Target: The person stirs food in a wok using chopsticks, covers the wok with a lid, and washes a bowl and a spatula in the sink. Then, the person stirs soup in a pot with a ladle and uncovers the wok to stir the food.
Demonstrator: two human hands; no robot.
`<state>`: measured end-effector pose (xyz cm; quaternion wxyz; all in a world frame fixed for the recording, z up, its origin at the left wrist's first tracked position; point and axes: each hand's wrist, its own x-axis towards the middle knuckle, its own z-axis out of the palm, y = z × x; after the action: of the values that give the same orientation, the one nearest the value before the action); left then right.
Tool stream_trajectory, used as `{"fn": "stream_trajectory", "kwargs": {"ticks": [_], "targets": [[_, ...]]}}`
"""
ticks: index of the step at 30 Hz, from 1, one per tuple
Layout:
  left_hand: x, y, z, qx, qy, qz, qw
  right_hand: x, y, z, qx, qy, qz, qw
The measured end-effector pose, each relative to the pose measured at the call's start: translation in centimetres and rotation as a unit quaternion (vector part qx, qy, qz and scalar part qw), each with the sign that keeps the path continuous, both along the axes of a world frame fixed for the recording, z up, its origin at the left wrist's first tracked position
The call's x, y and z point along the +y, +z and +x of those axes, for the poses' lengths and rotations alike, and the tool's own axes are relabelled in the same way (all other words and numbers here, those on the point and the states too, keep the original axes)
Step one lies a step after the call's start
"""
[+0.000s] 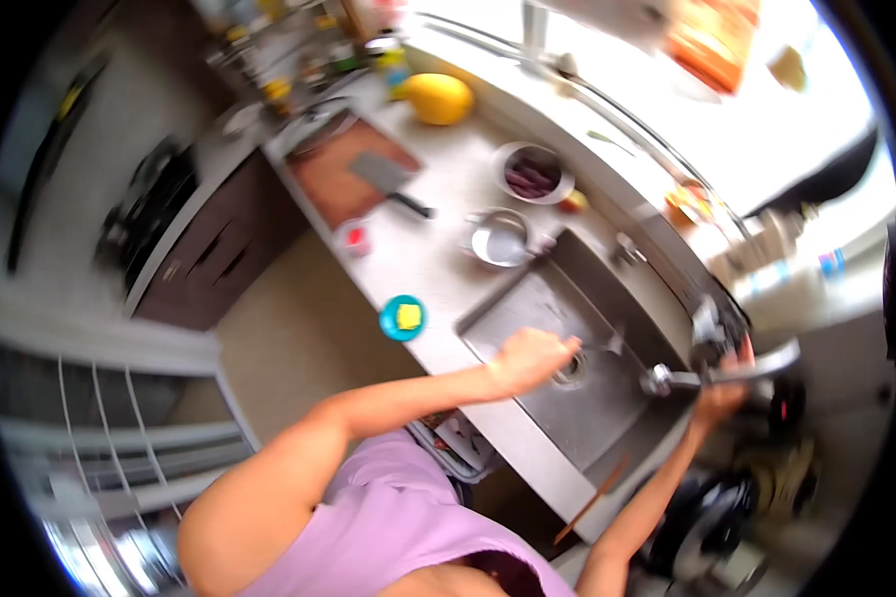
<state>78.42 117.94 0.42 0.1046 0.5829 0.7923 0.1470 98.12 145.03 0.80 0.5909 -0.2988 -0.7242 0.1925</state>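
Note:
Over the steel sink (577,428), my left hand (533,360) is closed, its fingertips pinched round a thin, blurred item that points toward the drain side. What that item is cannot be made out. On the right, my right hand (722,398) reaches up beside and partly behind the metal faucet (687,379), near dark and silvery items (717,333) at the sink's far end. The faucet and blur hide most of its fingers, so its grip is unclear. A metal pot (501,239) stands by the sink's left end.
A bowl of dark red pieces (533,174), a yellow fruit (440,99), and a brown cutting board (343,174) with a cleaver (380,174) are on the counter. A teal dish with a yellow sponge (408,316) sits at the front edge. A brown stick (592,497) crosses the sink's near corner.

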Motion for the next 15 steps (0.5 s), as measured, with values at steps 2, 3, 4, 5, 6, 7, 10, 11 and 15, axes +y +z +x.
{"fn": "stream_trajectory", "kwargs": {"ticks": [2,3,4,5,6,7,10,11,15], "targets": [[-0.9,1.2,0.3,-0.019,0.056,0.075,0.995,-2.8,-5.5,1.6,0.101,-0.072,-0.055,0.991],[-0.7,-0.3,0.7,-0.035,0.090,0.106,0.990,-4.5,-10.8,2.4,0.018,-0.078,-0.083,0.993],[-0.7,-2.7,1.1,-0.055,0.121,0.136,0.982,-6.2,-16.1,3.1,-0.068,-0.081,-0.104,0.989],[-0.1,-5.3,1.2,-0.026,0.092,0.088,0.992,-8.0,-16.5,3.8,-0.068,-0.052,-0.103,0.991],[0.5,-7.0,1.0,0.002,0.063,0.040,0.997,-9.8,-16.3,4.4,-0.253,0.073,-0.262,0.929],[0.5,-7.4,1.0,0.015,0.029,-0.001,0.999,-11.2,-15.4,4.3,-0.431,0.188,-0.386,0.793],[-1.3,-5.2,0.8,0.015,0.081,0.027,0.996,-11.2,-10.5,3.2,-0.352,0.417,-0.483,0.685],[-1.9,-4.3,1.0,0.007,0.142,0.100,0.985,-11.0,-9.1,3.1,-0.272,0.418,-0.541,0.677],[-0.7,-6.3,1.5,-0.006,0.149,0.094,0.984,-10.3,-15.9,4.5,-0.137,0.461,-0.654,0.584]]}}
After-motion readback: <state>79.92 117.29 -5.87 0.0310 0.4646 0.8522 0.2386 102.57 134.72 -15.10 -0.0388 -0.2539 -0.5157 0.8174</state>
